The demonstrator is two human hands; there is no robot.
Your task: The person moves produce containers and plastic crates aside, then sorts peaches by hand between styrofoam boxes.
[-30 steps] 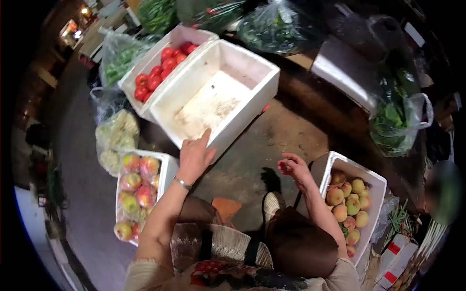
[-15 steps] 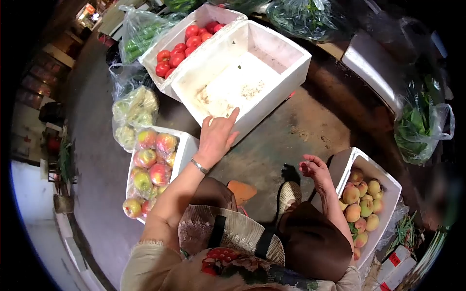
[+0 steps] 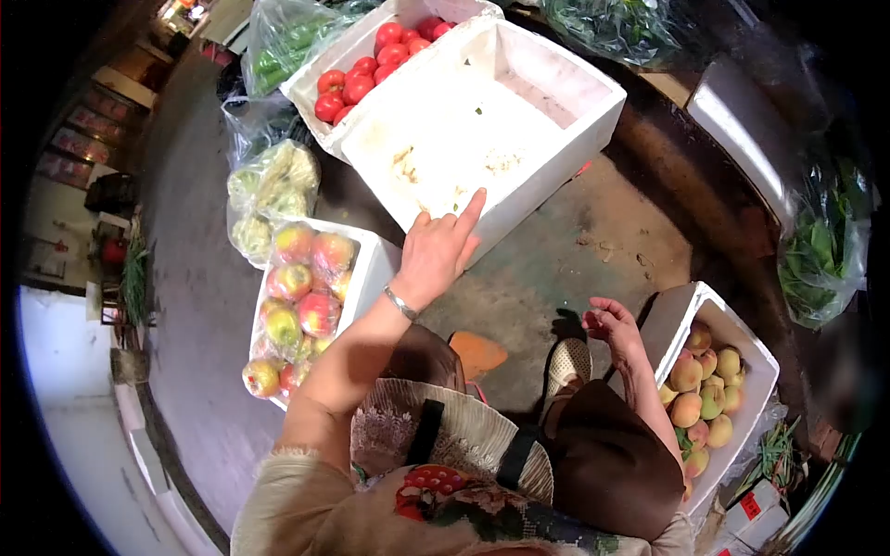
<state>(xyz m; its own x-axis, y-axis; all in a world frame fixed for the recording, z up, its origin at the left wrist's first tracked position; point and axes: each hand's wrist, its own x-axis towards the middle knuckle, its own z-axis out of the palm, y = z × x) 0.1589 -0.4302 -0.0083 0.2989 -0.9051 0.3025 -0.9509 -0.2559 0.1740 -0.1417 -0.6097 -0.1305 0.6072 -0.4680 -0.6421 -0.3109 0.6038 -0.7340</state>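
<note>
My left hand (image 3: 438, 250), with a bracelet at the wrist, is at the near edge of a white foam box (image 3: 528, 195). Its index finger is stretched out and nothing shows in it. Small pale scraps lie on the floor of that box. My right hand (image 3: 612, 324) hovers over the ground, left of a foam box (image 3: 762, 394) of peaches (image 3: 712, 400); its fingers are loosely curled, and whether they hold anything is hidden. Red tomatoes (image 3: 358, 89) fill a second box behind the first. Wrapped apples (image 3: 317, 313) sit in a box (image 3: 373, 269) left of my left arm.
Bagged pale vegetables (image 3: 273, 199) lie behind the apples. Bags of greens (image 3: 287, 51) stand at the back left, with another (image 3: 823, 255) at the right. An orange piece (image 3: 477, 353) and my shoe (image 3: 568, 363) are on the ground below.
The view has shifted, so the boxes appear farther right, and the front box looks brighter inside. My left hand stays by its near edge, fingers still extended. My right hand keeps its curled pose.
</note>
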